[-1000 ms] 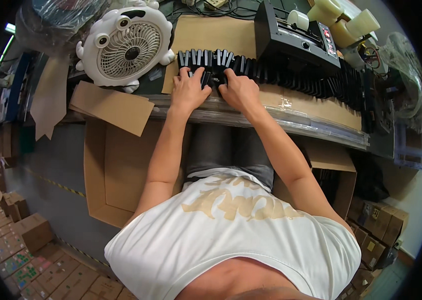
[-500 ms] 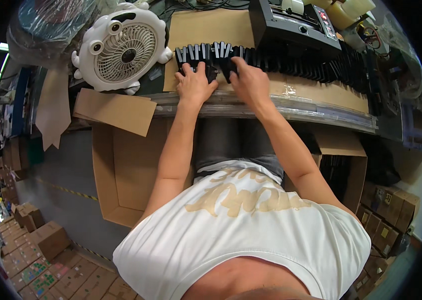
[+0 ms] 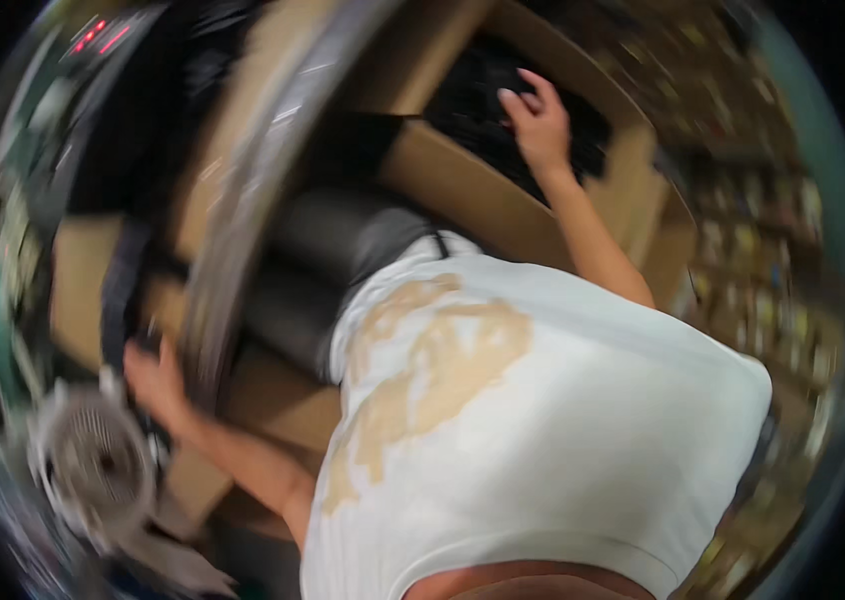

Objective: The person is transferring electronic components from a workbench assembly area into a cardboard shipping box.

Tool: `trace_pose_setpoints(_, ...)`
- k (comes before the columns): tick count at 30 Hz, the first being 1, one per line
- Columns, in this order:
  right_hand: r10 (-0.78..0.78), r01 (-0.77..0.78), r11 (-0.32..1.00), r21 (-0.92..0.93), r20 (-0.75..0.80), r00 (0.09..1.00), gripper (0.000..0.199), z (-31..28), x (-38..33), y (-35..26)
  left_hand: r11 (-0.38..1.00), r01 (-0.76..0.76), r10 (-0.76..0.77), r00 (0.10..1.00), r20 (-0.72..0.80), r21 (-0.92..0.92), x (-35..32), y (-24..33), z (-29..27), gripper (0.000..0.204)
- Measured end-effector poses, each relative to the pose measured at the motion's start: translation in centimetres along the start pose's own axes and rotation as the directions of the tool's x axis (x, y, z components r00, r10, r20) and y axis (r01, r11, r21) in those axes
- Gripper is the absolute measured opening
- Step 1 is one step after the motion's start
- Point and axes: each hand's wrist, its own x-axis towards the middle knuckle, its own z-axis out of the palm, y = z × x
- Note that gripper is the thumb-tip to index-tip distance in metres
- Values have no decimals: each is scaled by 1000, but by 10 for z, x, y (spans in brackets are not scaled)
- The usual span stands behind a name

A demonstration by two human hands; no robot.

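Note:
The view is tilted and badly blurred. My right hand (image 3: 539,125) reaches out to my right into an open cardboard box (image 3: 488,195) beside my legs, its fingers spread over black parts (image 3: 478,85) lying inside. My left hand (image 3: 151,378) stays at the table's metal edge (image 3: 243,215), on the row of black parts (image 3: 121,290) there. The blur hides whether that hand grips anything. My white shirt fills the lower middle of the picture.
A white desk fan (image 3: 93,465) lies on the table just beyond my left hand. A dark machine with red lights (image 3: 98,35) sits at the far end of the table. Brown cardboard sheets (image 3: 83,280) cover the tabletop. Blurred shelves or boxes line the right side.
My head has swung sharply to the right, rotating the view. My right hand left the row of black parts on the table and went down into the box beside me. My left hand stayed at the table.

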Motion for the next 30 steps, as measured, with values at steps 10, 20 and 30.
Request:
trace_pose_setpoints(10, 193, -571, 417, -707, -545, 816, 36, -203, -15, 178, 983, 69, -50, 992, 113, -169, 5, 19, -23, 60)
trace_pose_setpoints(20, 385, -616, 287, -733, -500, 775, 42, -196, -24, 250, 956, 182, -211, 972, -105, -232, -18, 3, -41, 64)
trace_pose_setpoints(30, 314, -591, 465, -659, -501, 806, 43, -205, -33, 247, 860, 73, -253, 921, -297, -506, -94, 50, -85, 65)
